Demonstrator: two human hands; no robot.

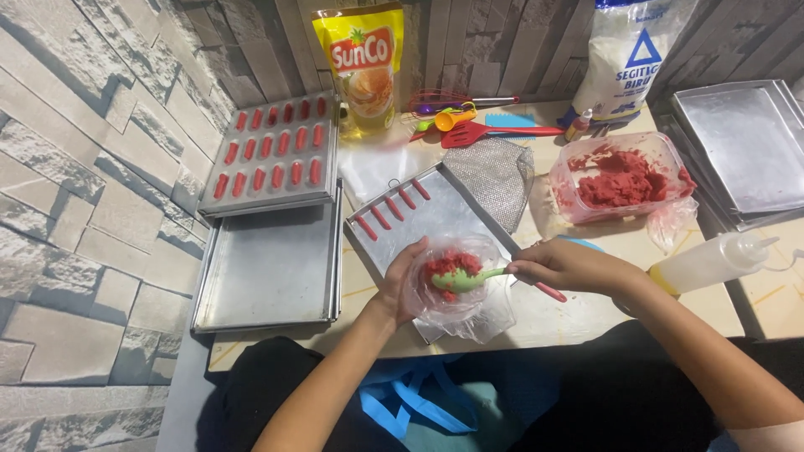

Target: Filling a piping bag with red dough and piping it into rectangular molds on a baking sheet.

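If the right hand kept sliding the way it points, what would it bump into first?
The right hand points left along its spatula, so it would likely meet the dough-filled plastic bag first, cupped by the left hand. Depth is hard to judge.

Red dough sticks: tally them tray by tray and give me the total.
far-left tray, red sticks: 18
centre tray, red sticks: 5
Total: 23

One head-worn camera looks steeply down, close over the table (578, 322), facing the stone-patterned wall (92, 125).
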